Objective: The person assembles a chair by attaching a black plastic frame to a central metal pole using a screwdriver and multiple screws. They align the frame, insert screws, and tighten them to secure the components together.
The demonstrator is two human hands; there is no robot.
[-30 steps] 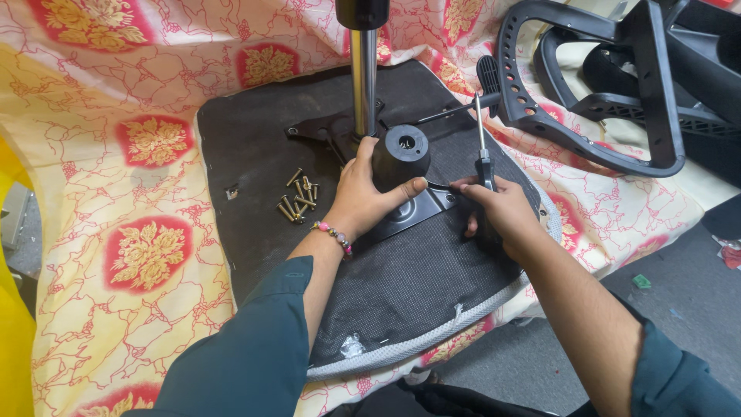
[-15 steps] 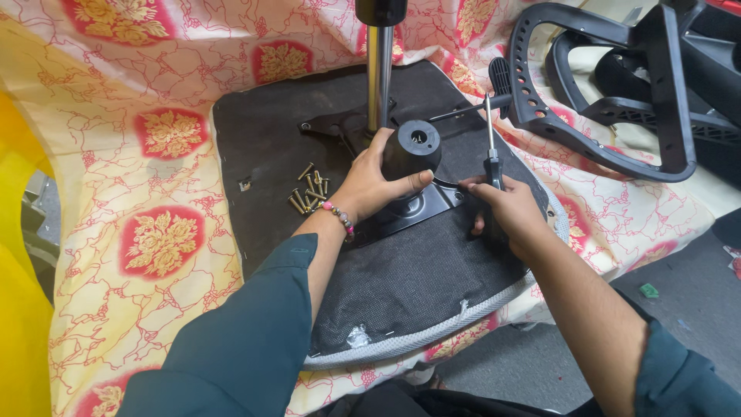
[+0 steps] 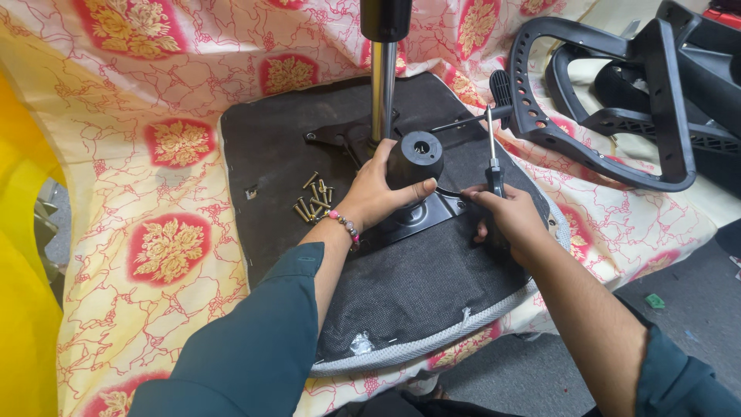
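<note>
While left hand (image 3: 382, 189) fingers wrap the black cylinder (image 3: 415, 157), right hand (image 3: 509, 220) fingers grip a screwdriver (image 3: 492, 158).

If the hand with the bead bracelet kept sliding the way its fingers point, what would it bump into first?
The left hand already cups the black round knob, so that blocks it first. Past it stands the shiny metal post, though depth is hard to judge.

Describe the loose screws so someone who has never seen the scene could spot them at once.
Start at the upturned black seat base lying on the flowered cloth. Left of the left hand, which cups a black knob, sits a small pile of screws. They are the only brassy, loose bits on the dark fabric.
</note>
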